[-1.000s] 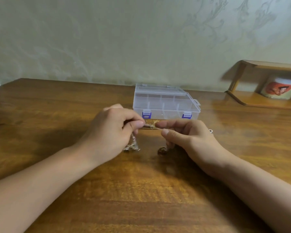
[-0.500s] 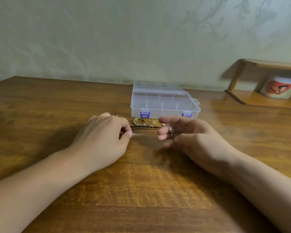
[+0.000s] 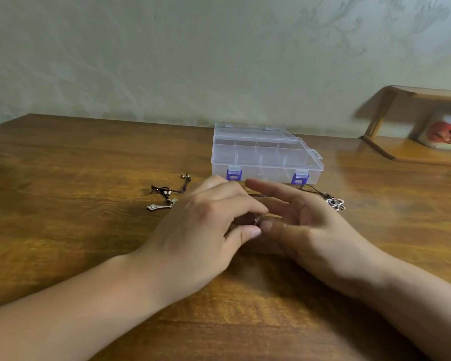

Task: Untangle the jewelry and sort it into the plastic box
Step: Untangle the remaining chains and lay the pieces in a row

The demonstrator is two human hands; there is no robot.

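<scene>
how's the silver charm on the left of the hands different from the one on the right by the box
The left charm is long and narrow; the right charm is rounder, with looped lobes. The left charm lies further from the plastic box, beside a knotted dark cord; the right charm lies near the box's right front corner, past the right hand. Both are silvery, lie on the table, and neither is held.

Two forearms in view, both bare from the frame edge to the wrist. Left hand [image 3: 201,230] and right hand [image 3: 315,230] are ungloved. Fingers [image 3: 268,190] slender; nails short and unpainted where visible.
</scene>
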